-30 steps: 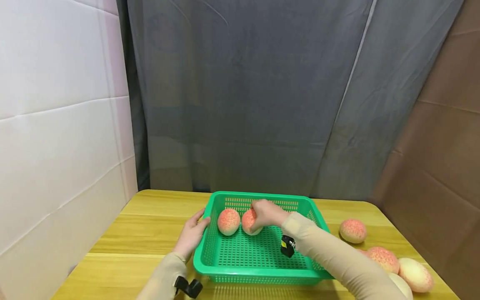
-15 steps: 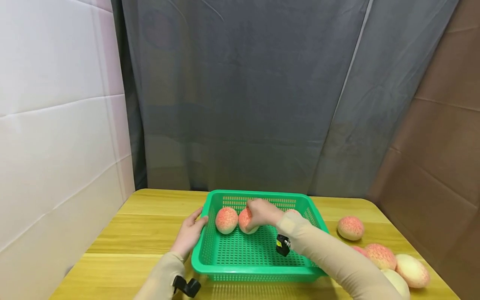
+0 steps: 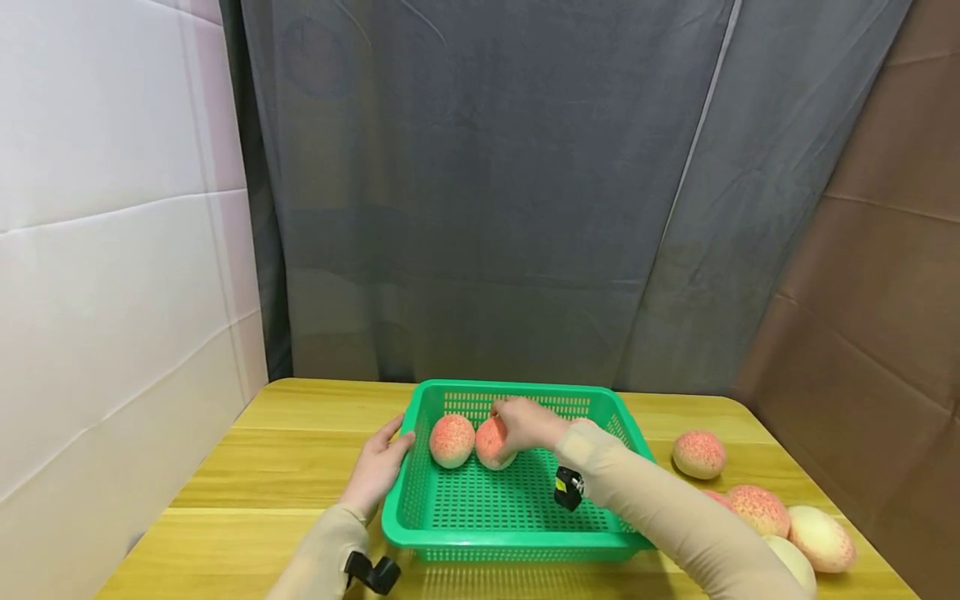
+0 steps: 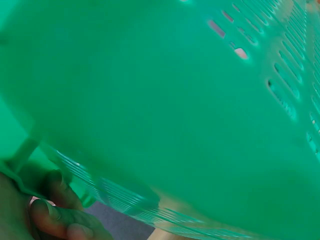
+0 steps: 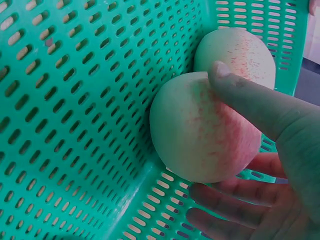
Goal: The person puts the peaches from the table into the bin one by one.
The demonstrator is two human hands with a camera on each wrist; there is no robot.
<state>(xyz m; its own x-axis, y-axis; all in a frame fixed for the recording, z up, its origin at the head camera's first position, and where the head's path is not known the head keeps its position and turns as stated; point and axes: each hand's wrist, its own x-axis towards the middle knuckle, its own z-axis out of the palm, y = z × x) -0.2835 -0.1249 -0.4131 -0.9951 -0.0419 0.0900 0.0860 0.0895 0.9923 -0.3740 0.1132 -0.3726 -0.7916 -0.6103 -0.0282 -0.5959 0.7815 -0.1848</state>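
Observation:
A green plastic basket [image 3: 517,540] sits on the wooden table, and my left hand [image 3: 373,472] grips its left rim. In the left wrist view the left fingers [image 4: 65,220] curl beneath that rim, beside the green side wall. Inside, my right hand [image 3: 530,425] holds a pink-and-cream peach [image 5: 200,130] between thumb and fingers, low near the basket floor. Just left of it rests another peach [image 3: 452,442], close against the held one. A third peach [image 3: 585,422] is mostly hidden behind the right wrist, toward the basket's right back.
On the table to the right lie more peaches: a single pink one [image 3: 700,454] farther back, and a cluster with a speckled one [image 3: 759,509] and a pale one [image 3: 822,540] near the front. The right sleeve partly covers this cluster. A grey curtain [image 3: 480,208] hangs behind the table.
The head view has shifted slightly. Both hands keep their places, the left on the basket rim and the right around the peach; nothing else has visibly moved.

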